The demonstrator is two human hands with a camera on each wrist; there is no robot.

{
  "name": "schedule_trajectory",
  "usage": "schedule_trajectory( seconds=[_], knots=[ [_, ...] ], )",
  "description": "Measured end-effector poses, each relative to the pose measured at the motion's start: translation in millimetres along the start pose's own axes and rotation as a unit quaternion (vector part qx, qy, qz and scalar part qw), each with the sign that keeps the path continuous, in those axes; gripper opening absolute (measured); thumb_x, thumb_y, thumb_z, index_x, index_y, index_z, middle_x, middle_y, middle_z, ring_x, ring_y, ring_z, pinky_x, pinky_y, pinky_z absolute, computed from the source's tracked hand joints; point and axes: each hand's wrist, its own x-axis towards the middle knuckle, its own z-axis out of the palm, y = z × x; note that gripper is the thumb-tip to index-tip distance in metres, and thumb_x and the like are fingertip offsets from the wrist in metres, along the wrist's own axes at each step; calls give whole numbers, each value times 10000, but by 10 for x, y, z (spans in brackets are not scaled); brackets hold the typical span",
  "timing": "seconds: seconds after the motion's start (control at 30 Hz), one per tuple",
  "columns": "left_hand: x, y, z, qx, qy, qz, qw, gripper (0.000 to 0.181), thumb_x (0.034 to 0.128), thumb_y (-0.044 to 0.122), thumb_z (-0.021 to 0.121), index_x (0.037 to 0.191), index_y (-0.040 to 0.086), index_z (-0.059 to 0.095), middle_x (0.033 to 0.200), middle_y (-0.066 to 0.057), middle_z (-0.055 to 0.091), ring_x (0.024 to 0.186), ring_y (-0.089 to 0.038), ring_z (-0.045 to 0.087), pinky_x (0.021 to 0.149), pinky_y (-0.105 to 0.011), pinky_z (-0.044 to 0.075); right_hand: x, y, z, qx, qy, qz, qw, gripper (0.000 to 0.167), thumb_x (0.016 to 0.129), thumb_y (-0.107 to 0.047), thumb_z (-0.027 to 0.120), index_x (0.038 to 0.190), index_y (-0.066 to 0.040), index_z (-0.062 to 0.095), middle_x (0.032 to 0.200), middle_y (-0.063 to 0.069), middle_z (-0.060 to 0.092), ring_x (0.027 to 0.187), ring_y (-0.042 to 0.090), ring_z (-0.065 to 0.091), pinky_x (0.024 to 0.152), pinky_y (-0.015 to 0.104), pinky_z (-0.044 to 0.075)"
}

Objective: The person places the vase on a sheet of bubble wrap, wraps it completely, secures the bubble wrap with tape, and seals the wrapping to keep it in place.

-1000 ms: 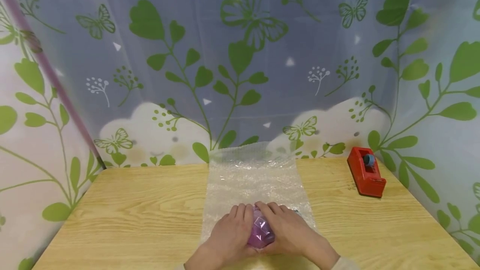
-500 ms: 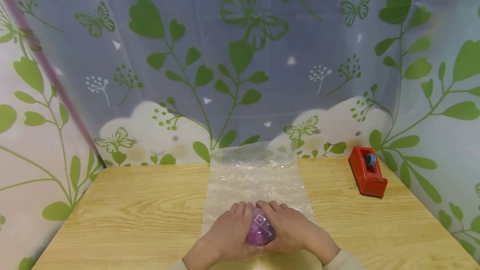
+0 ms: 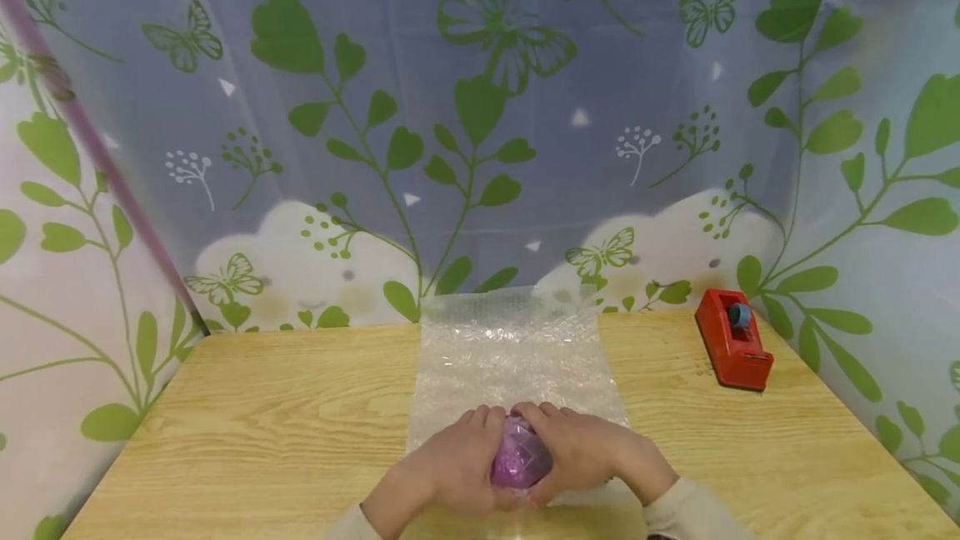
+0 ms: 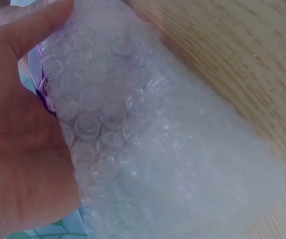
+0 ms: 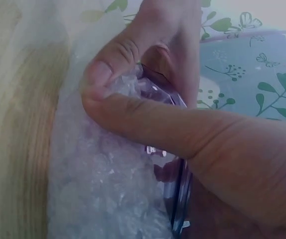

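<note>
Between both hands is a shiny, faceted purple object (image 3: 520, 455), held near the table's front edge. My left hand (image 3: 457, 461) curls round its left side, and my right hand (image 3: 581, 450) grips the right side. A sheet of bubble wrap (image 3: 517, 361) runs from beneath the hands to the back of the table. In the left wrist view, bubble wrap (image 4: 98, 109) covers the near face of the object, by the left thumb. The right wrist view shows both thumbs meeting over the wrap (image 5: 118, 174), with purple facets (image 5: 155, 94) behind them; the fingers' far side is hidden.
A red tape dispenser (image 3: 733, 342) with a blue roll stands at the back right of the wood-grain table (image 3: 285, 407). Patterned curtains (image 3: 480, 107) with leaves and butterflies hang behind and on both sides.
The hands have stayed round the purple object, which is turned slightly between them. Both forearms have shifted slightly, and more of the right sleeve shows.
</note>
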Motion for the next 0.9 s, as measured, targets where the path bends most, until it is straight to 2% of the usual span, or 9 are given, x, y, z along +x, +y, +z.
schedule_trajectory(
  seconds=[0.23,0.47,0.7,0.8,0.9],
  knots=[
    [9,-56,-42,-499,-220,-45,9985,749,711,528,764,1181,37,447,990,-4,480,905,-108,498,828,-256,472,71,40,-61,553,-477,49,9973,864,695,-476,799,1354,-127,364,1162,10,489,1076,179,502,909,368,439],
    [24,-104,-83,-973,-458,-97,9942,718,710,497,784,1176,61,456,998,25,482,892,-74,501,801,-223,464,133,67,-80,1114,-844,319,9897,830,705,-408,817,1353,-160,363,1187,-27,479,1116,152,478,942,341,414],
    [52,-124,-108,-1031,-668,-261,9921,781,693,527,780,1232,75,440,1026,10,502,924,-95,522,824,-255,468,176,88,-97,1652,-1004,299,9807,807,717,-348,823,1348,-151,362,1235,-17,468,1177,161,449,979,315,385],
    [68,-130,-109,-1064,-672,-254,9917,774,697,535,774,1234,89,441,1037,19,506,924,-85,524,822,-251,467,185,110,-99,1697,-1018,298,9798,802,717,-341,825,1345,-149,364,1245,-15,469,1187,158,446,986,308,376],
    [88,-139,-106,-1039,-620,-201,9924,717,703,554,761,1174,101,466,1007,43,503,885,-60,517,798,-233,465,190,132,-95,1686,-975,291,9804,800,709,-330,831,1339,-147,372,1255,-2,476,1196,164,446,998,311,368]
  ],
)
